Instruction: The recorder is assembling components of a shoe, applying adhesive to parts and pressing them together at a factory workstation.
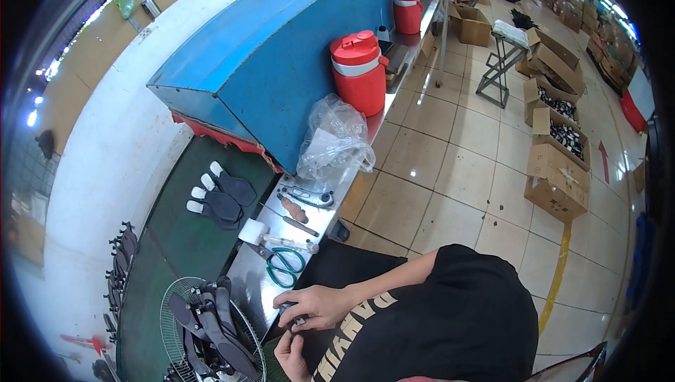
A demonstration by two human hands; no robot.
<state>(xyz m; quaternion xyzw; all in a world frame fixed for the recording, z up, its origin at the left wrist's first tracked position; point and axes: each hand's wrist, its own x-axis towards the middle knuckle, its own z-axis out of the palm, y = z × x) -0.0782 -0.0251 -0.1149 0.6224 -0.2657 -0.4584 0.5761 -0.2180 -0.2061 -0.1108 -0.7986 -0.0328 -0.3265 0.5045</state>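
My right hand [318, 307] reaches in over the edge of the metal work ledge [247, 276], its fingers curled round a small dark piece [298, 321] with a light spot. Just below it, my left hand [292, 359] has its fingers bent and thumb raised close to that piece; what it grips is hidden. Beside both hands stands a wire basket [165, 305] heaped with dark grey shoe parts [214, 329]. Green-handled scissors [285, 267] lie on the ledge beyond my right hand. Farther along are a clear tube [292, 243], a white block [253, 231] and a dark-handled thin tool [300, 225].
A dark green conveyor belt [158, 262] carries several grey pieces with white tips [225, 196] toward a blue machine housing [239, 66]. A crumpled plastic bag [336, 143] and red jugs [358, 76] stand farther along. Cardboard boxes [559, 182] line the tiled floor at right.
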